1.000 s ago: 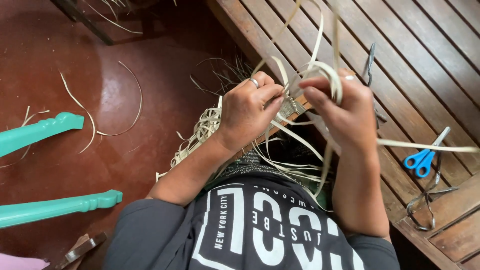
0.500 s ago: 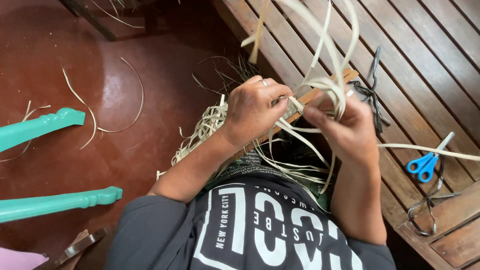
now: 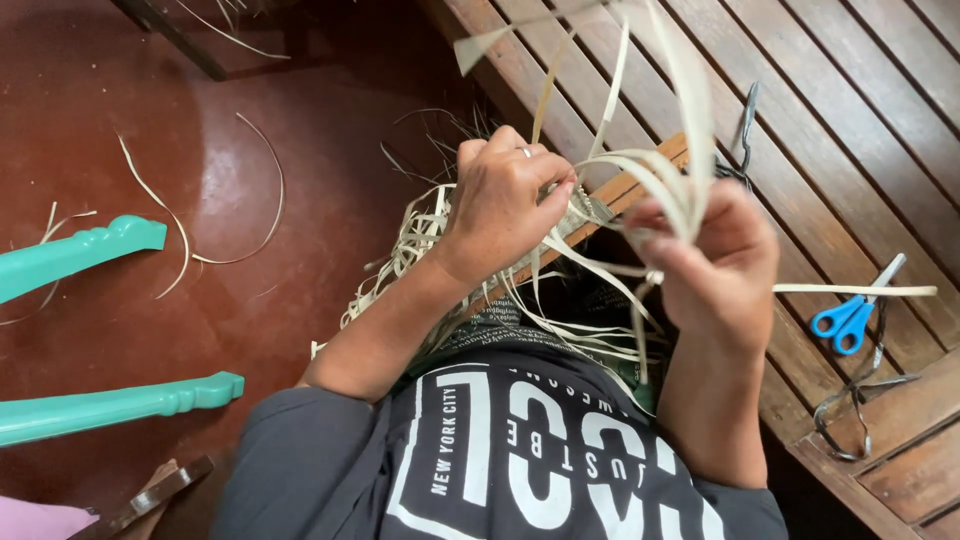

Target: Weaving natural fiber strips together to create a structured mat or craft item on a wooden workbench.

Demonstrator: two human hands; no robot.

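Note:
My left hand [image 3: 505,205] pinches a bundle of pale flat weaving strips [image 3: 640,180] at the edge of a slatted wooden table [image 3: 850,130]. A ring shows on one of its fingers. My right hand [image 3: 720,265] grips the same strips a little to the right, and their loose ends fan upward above it. More strips hang in a tangle [image 3: 420,250] below my hands, over my lap. What the strips are woven onto is hidden behind my hands.
Blue-handled scissors [image 3: 850,315] lie on the table at right, beside a loose strip [image 3: 860,290] and a dark cord [image 3: 850,405]. A dark tool [image 3: 745,125] lies further up. Two turquoise chair legs [image 3: 90,250] and scattered strip offcuts [image 3: 220,200] are on the red floor at left.
My right hand has dropped lower and to the right, drawing the strips out. Their free ends now stand higher. My left hand holds its place.

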